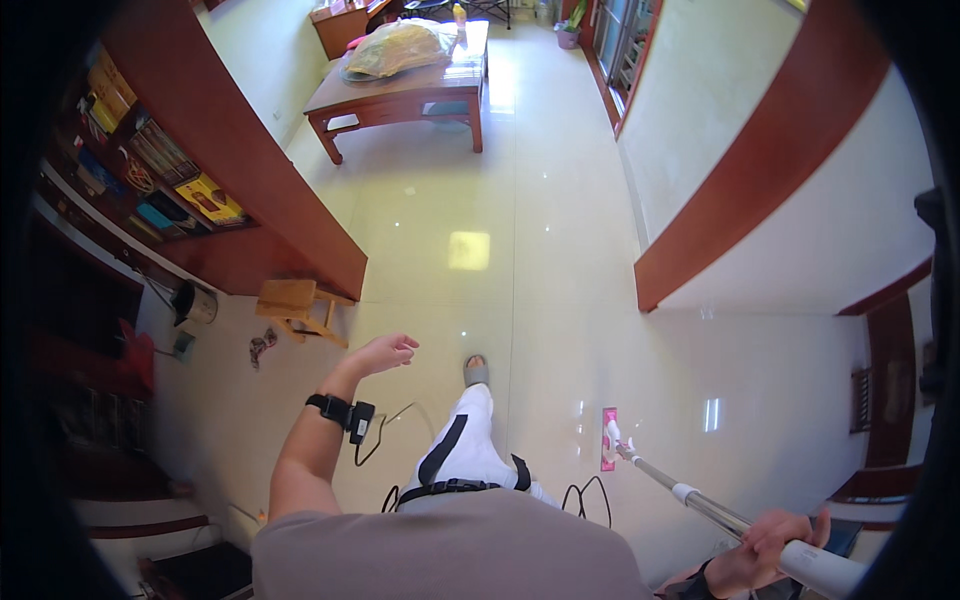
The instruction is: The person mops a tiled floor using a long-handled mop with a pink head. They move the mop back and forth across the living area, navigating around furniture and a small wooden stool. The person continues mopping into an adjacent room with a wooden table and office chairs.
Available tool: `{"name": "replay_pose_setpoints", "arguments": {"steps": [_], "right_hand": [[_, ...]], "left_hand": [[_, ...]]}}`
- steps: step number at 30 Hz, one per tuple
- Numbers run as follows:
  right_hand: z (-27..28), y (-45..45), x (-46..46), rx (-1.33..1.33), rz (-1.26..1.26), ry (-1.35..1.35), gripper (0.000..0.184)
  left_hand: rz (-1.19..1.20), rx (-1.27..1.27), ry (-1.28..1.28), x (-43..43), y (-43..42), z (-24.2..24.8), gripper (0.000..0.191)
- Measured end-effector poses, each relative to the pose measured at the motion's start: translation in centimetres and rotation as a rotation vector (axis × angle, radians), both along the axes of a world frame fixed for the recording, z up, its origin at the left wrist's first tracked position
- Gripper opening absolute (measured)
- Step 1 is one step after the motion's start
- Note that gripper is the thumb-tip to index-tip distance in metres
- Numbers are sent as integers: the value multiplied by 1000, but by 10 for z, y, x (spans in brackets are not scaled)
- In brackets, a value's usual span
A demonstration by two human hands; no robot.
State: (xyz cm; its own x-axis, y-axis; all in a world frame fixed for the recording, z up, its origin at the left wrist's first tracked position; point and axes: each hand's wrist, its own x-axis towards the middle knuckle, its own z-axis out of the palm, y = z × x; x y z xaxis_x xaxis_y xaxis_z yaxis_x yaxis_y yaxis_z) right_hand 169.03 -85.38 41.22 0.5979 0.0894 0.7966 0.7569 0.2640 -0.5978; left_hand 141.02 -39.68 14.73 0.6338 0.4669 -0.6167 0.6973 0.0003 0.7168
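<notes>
My right hand grips the metal pole of a flat mop at the lower right, by its white plastic handle. The pole slants down to the left to a narrow pink mop head, which lies on the tiled floor to the right of my legs. My left hand is held out in front on the left, holding nothing, its fingers loosely bent. A black strap with a small device and a cable sits on my left forearm. A foot in a grey slipper shows on the floor ahead.
A wooden stool stands at the left by the end of a red-brown wooden partition. Beyond is a wooden table with a covered mound on it. A bin and a small patterned cloth item are at left. Another wood-edged wall rises at right.
</notes>
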Motion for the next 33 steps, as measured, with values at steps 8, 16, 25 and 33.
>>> {"name": "replay_pose_setpoints", "arguments": {"steps": [8, 16, 25, 33], "right_hand": [[28, 223, 98, -49, 248, -54, 45], [49, 476, 155, -114, 536, 3, 27], [63, 760, 171, 248, 771, 38, 22], [70, 983, 163, 314, 1140, 114, 28]], "left_hand": [[33, 88, 46, 24, 174, -27, 33], [217, 81, -172, 74, 354, 61, 38], [138, -845, -340, 279, 439, 68, 62], [740, -1567, -1313, 336, 640, 33, 20]]}}
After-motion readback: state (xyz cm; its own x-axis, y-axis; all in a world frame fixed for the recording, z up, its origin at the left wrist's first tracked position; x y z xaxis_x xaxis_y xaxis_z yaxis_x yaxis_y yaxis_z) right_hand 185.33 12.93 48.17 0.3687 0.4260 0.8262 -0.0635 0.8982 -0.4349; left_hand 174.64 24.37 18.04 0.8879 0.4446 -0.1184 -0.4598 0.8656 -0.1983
